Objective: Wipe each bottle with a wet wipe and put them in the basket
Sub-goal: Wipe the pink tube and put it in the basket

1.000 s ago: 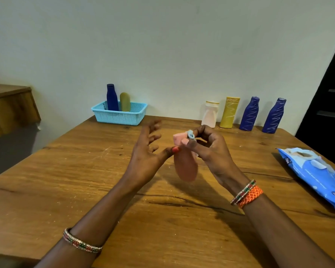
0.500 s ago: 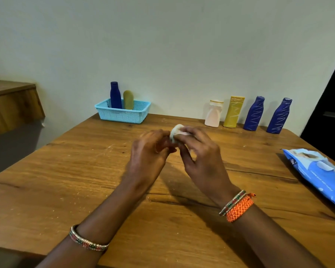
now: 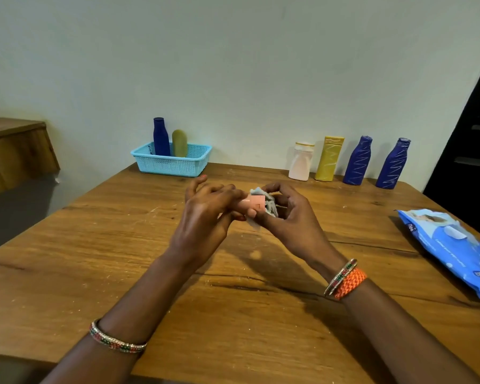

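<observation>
My left hand (image 3: pixel 205 214) grips a small pink bottle (image 3: pixel 254 202) over the middle of the table, most of it hidden by my fingers. My right hand (image 3: pixel 288 214) holds a crumpled wet wipe (image 3: pixel 269 207) pressed against the bottle's end. A light blue basket (image 3: pixel 172 164) stands at the back left with a dark blue bottle (image 3: pixel 161 137) and an olive bottle (image 3: pixel 179 143) upright in it. Along the back wall on the right stand a white bottle (image 3: pixel 301 162), a yellow bottle (image 3: pixel 329 157) and two dark blue bottles (image 3: pixel 358 160) (image 3: pixel 393 164).
A blue pack of wet wipes (image 3: pixel 455 248) lies at the table's right edge. A wooden ledge (image 3: pixel 14 148) sits off to the left beyond the table (image 3: pixel 122 259). A dark doorway is at the far right.
One second ago my right hand held the pink bottle upright and my left hand was open. Now my left hand grips the bottle and my right hand works the wipe against it.
</observation>
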